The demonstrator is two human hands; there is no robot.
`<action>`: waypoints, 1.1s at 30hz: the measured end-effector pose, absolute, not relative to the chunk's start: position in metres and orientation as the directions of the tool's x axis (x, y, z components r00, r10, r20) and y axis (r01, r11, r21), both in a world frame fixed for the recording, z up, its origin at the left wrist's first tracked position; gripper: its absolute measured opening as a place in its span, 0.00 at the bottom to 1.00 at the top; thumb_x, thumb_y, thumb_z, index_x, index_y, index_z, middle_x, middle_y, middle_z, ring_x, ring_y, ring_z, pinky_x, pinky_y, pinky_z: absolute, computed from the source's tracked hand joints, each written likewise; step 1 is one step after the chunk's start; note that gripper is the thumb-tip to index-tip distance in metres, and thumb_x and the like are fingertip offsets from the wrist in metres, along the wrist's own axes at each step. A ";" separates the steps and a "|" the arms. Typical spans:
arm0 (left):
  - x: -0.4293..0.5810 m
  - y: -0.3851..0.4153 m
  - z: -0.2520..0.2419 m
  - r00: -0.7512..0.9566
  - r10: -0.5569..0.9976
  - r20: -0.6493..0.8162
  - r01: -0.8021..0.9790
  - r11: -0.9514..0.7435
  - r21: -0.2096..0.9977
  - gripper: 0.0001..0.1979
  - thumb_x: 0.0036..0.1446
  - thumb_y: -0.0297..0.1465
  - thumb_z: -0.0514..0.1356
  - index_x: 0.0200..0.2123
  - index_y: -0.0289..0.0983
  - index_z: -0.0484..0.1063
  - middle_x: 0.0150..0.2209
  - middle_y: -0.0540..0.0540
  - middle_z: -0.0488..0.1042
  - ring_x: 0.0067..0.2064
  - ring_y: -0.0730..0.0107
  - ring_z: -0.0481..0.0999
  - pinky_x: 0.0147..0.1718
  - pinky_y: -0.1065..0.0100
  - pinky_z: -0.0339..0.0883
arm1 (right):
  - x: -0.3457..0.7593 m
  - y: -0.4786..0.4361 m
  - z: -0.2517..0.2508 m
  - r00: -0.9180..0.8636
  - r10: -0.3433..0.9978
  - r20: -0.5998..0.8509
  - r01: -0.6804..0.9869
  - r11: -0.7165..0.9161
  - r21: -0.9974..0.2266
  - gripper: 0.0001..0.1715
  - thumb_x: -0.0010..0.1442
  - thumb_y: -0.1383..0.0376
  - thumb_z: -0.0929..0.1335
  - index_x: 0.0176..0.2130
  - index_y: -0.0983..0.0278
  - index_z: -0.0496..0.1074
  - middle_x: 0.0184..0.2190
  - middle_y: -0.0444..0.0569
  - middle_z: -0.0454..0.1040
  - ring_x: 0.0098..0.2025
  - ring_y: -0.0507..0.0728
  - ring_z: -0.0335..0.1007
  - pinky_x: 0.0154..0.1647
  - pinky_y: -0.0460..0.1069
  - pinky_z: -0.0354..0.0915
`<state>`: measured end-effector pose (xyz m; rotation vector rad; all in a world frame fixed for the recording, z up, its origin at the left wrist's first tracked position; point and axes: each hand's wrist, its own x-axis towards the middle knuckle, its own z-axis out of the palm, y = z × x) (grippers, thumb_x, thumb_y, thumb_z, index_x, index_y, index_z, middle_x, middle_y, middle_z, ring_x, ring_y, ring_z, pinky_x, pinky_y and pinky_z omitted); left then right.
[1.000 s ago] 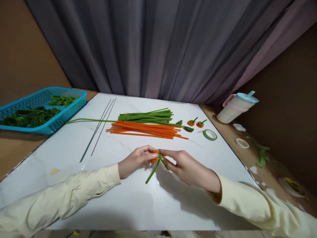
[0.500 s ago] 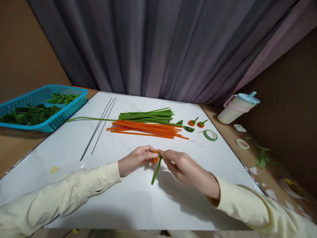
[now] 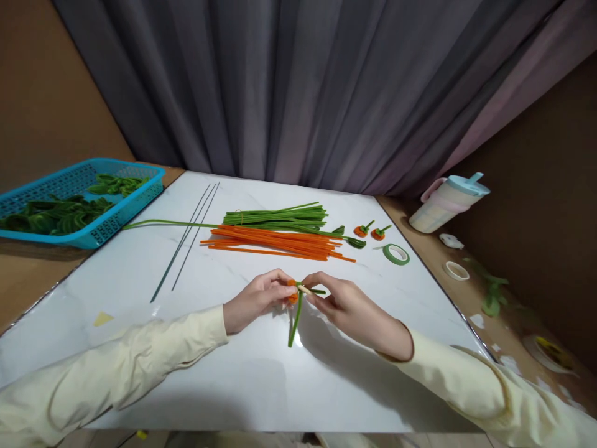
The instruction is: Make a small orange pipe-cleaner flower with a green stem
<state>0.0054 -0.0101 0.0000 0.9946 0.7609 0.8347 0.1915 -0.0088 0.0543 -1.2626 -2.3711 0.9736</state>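
Near the middle of the white table, my left hand [image 3: 261, 298] pinches a small orange pipe-cleaner flower [image 3: 293, 297] between thumb and fingers. Green pipe-cleaner ends stick out of it; one green strip [image 3: 295, 323] hangs down and another points right, partly behind my right hand [image 3: 347, 309]. The right thumb and fingers are closed on a short pale stick-like piece [image 3: 305, 290], whose tip meets the green part of the flower. Beyond my hands lie orange pipe cleaners [image 3: 280, 242] and a bundle of green pipe cleaners [image 3: 275, 217].
Two finished-looking orange flowers [image 3: 378, 234] and a green tape roll [image 3: 396, 254] lie at right. Thin dark wires [image 3: 186, 239] lie at left, beside a blue basket [image 3: 102, 227] holding green pieces. A lidded cup [image 3: 445, 204] stands beyond the table's right edge.
My right fingers have shifted slightly right and opened up around the flower's base, so the pale piece and the right-pointing green end now show. The hanging green strip has swung slightly right.
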 end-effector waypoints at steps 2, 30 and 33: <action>0.005 -0.012 -0.001 0.409 0.904 -0.123 -0.192 0.217 0.957 0.11 0.51 0.35 0.62 0.33 0.34 0.66 0.27 0.50 0.69 0.29 0.75 0.67 0.31 0.71 0.58 | 0.190 -0.006 0.056 -0.551 0.827 -0.110 0.628 0.324 -0.708 0.09 0.61 0.66 0.61 0.40 0.65 0.67 0.33 0.47 0.73 0.26 0.49 0.66 0.26 0.44 0.62; 0.002 -0.020 -0.005 0.393 0.895 0.212 -0.087 -0.194 0.977 0.10 0.53 0.30 0.60 0.39 0.35 0.66 0.36 0.45 0.68 0.42 0.67 0.69 0.44 0.66 0.63 | 0.177 -0.018 0.036 -0.395 0.884 0.250 0.454 0.424 -0.784 0.11 0.58 0.60 0.66 0.30 0.65 0.73 0.26 0.46 0.73 0.25 0.49 0.64 0.24 0.43 0.59; 0.002 -0.020 -0.003 0.372 0.899 0.231 -0.121 -0.200 0.972 0.10 0.52 0.30 0.61 0.38 0.35 0.66 0.36 0.45 0.67 0.41 0.68 0.69 0.43 0.66 0.63 | 0.176 -0.018 0.039 -0.428 0.847 0.315 0.452 0.502 -0.737 0.10 0.59 0.62 0.65 0.30 0.65 0.72 0.26 0.46 0.73 0.25 0.49 0.65 0.24 0.43 0.59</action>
